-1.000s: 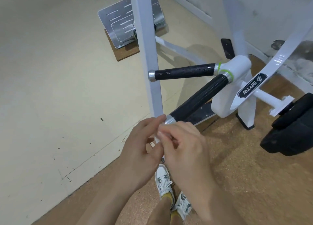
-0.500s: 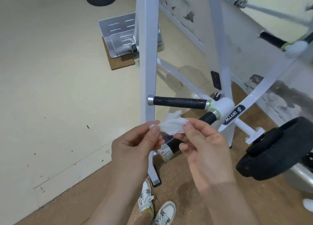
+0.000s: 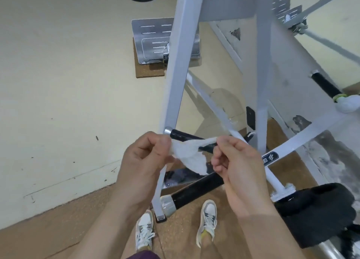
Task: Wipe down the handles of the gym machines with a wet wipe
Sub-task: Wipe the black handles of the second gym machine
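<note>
In the centre of the frame the wet wipe [image 3: 190, 154] is stretched between both hands. The left hand [image 3: 144, 159] pinches its left end with thumb and curled fingers, and the right hand [image 3: 240, 167] pinches its right end, so each grip is closed on the wipe. Its loose middle sags between the two grips, in front of the upper black handle [image 3: 183, 135] and just above the lower black handle [image 3: 196, 189]. Whether its lowest corner touches that handle cannot be told. A third handle [image 3: 325, 86] sits near the right edge, well apart.
</note>
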